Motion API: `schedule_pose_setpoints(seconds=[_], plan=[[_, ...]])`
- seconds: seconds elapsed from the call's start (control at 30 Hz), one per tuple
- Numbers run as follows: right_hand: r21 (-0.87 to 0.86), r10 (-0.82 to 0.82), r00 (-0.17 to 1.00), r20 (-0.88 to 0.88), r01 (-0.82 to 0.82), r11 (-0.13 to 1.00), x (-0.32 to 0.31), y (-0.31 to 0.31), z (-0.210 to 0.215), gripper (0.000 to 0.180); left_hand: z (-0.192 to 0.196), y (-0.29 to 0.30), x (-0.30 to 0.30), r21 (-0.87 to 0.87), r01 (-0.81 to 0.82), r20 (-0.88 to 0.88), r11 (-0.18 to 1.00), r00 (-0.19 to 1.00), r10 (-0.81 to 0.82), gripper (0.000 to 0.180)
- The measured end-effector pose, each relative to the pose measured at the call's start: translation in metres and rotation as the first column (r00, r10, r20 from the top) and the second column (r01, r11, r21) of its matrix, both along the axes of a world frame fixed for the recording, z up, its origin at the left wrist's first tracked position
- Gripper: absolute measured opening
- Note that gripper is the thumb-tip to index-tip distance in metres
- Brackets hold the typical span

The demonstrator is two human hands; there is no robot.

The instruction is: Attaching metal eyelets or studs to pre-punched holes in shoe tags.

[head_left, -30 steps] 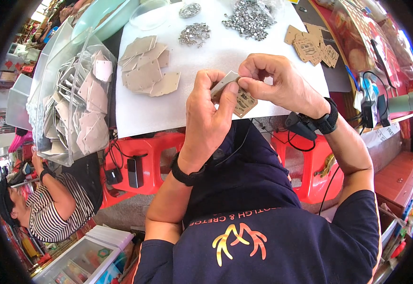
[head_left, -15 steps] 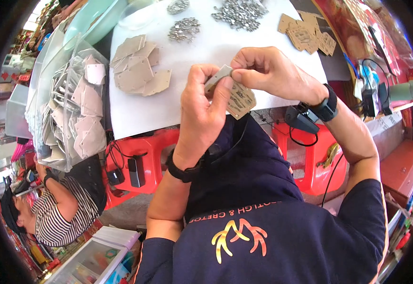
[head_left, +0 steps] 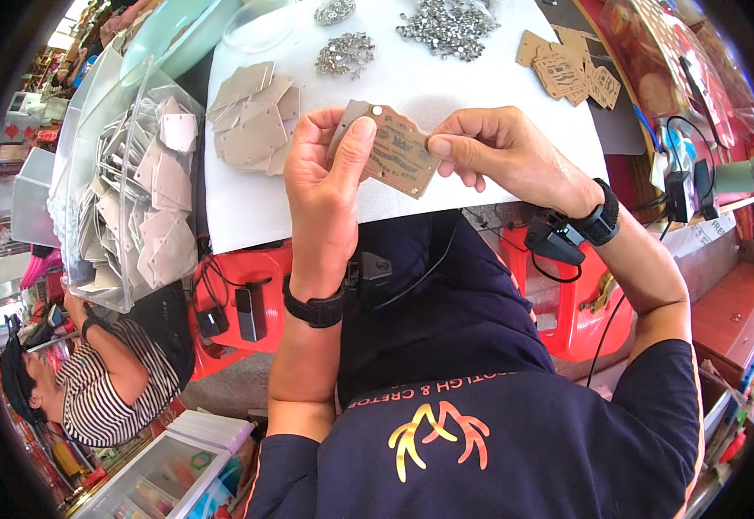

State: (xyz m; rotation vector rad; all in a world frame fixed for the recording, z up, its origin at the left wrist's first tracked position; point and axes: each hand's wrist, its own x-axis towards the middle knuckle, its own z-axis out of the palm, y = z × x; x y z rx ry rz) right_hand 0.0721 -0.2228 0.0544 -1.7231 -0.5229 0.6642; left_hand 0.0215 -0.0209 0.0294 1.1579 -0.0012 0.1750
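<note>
My left hand (head_left: 323, 195) grips a brown printed cardboard plate (head_left: 407, 160) over the white table (head_left: 498, 95). Its thumb presses near a round shiny fastener (head_left: 377, 111) at the plate's upper left, and a plain greyish part shows beside that thumb. At the plate's right edge, my right hand (head_left: 507, 156) pinches the corner between thumb and forefinger. Plain grey-brown plates (head_left: 254, 121) lie in a loose pile left of my hands. Small silvery metal pieces lie farther off in a large heap (head_left: 450, 30) and a smaller heap (head_left: 345, 54).
Several brown printed plates (head_left: 563, 69) lie at the far right. A clear bin (head_left: 126, 290) full of grey plates stands left, near a pale green basin (head_left: 174, 43). Cables and a green cylinder (head_left: 740, 176) are at right. A person in stripes (head_left: 118, 376) is at lower left.
The plate has swung wider and flatter between my hands, its printed face now showing more fully. My left hand has moved left, and my right hand has shifted to the plate's right edge.
</note>
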Motion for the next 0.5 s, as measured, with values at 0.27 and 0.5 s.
schedule_pose_setpoints(seconds=[0.27,0.5], plan=[[0.049,-0.019,0.999,0.04,0.018,0.999,0.002,0.014,0.007,0.032,-0.007,-0.004,-0.011,-0.24,0.078,0.018,0.967,0.997,-0.076,0.026],[-0.021,0.037,0.996,0.078,-0.036,0.999,0.006,0.027,0.011,0.027,-0.014,-0.001,-0.013,-0.344,0.099,0.059,0.934,0.995,-0.084,0.025]])
